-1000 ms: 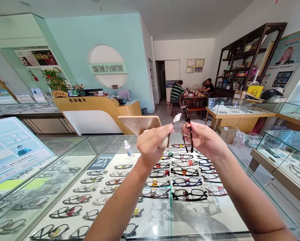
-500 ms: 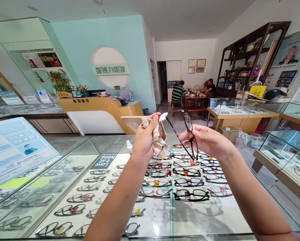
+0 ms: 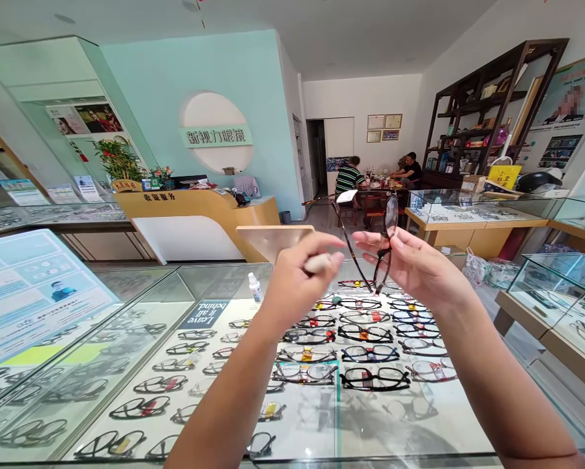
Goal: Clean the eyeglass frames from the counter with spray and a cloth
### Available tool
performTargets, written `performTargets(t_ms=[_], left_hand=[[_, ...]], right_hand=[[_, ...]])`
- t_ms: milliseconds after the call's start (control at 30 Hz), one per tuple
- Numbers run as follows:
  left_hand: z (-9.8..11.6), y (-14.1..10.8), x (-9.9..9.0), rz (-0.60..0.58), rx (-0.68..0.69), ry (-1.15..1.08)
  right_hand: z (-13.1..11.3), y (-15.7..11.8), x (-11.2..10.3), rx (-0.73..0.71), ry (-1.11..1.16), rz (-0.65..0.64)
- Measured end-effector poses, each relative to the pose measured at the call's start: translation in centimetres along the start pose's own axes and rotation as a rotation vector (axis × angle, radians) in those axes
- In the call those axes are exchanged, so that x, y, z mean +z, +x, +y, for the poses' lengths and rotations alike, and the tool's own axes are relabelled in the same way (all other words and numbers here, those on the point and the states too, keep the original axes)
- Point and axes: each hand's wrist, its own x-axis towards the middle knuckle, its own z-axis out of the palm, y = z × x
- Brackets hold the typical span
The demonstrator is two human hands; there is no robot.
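My right hand (image 3: 422,267) pinches a pair of dark-framed eyeglasses (image 3: 382,266) near the bridge, holding them up on edge with the temples spread out to the left. A white tag (image 3: 346,195) hangs on one temple. Left of the glasses, my left hand (image 3: 299,280) is closed around a beige cleaning cloth (image 3: 316,262), most of which the fingers hide. Its index finger points toward the nearer temple; I cannot tell whether it touches. Beneath both hands, several rows of eyeglasses (image 3: 365,353) lie in a glass display case (image 3: 316,423).
A small white spray bottle (image 3: 255,288) and a light wood-edged board (image 3: 273,241) stand on the case behind my left hand. A printed sign (image 3: 38,293) leans at the left. Farther back are a counter (image 3: 199,221), more display cases (image 3: 468,208) and two people seated at a table.
My left hand has let go of the temple and turned, its cloth now mostly hidden. My right hand has moved the glasses slightly right and up.
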Motion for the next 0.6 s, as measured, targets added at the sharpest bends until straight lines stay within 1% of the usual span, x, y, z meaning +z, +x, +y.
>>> performTargets(t_ms=[67, 100, 133, 200, 333, 400, 467, 533, 600], left_hand=[[0.8, -0.6, 0.2, -0.169, 0.105, 0.188], [1.2, -0.9, 0.3, -0.226, 0.130, 0.250], [1.4, -1.1, 0.4, -0.251, 0.141, 0.286], [1.8, -1.4, 0.5, -0.251, 0.137, 0.333], [1.9, -1.7, 0.3, -0.258, 0.067, 0.401], [1.9, -1.8, 0.2, -0.287, 0.051, 0.375], [2.0, -1.9, -0.1, -0.297, 0.034, 0.318], [2.2, -2.0, -0.8, -0.258, -0.004, 0.264], [2.5, -1.9, -1.8, -0.190, -0.068, 0.209]], right_hand=[[-0.1, -0.2, 0.1, 0.000, 0.015, 0.032], [-0.1, -0.2, 0.1, -0.003, 0.026, 0.049], [-0.1, -0.3, 0.2, -0.009, 0.035, 0.066], [-0.2, -0.3, 0.2, -0.032, 0.045, 0.109], [-0.1, -0.2, 0.1, -0.120, -0.007, 0.235], [0.0, -0.2, 0.2, -0.152, -0.046, 0.267], [0.0, -0.1, 0.3, -0.156, -0.071, 0.265], [-0.1, -0.1, 0.5, -0.154, -0.059, 0.265], [-0.4, -0.2, 0.6, -0.148, -0.006, 0.275]])
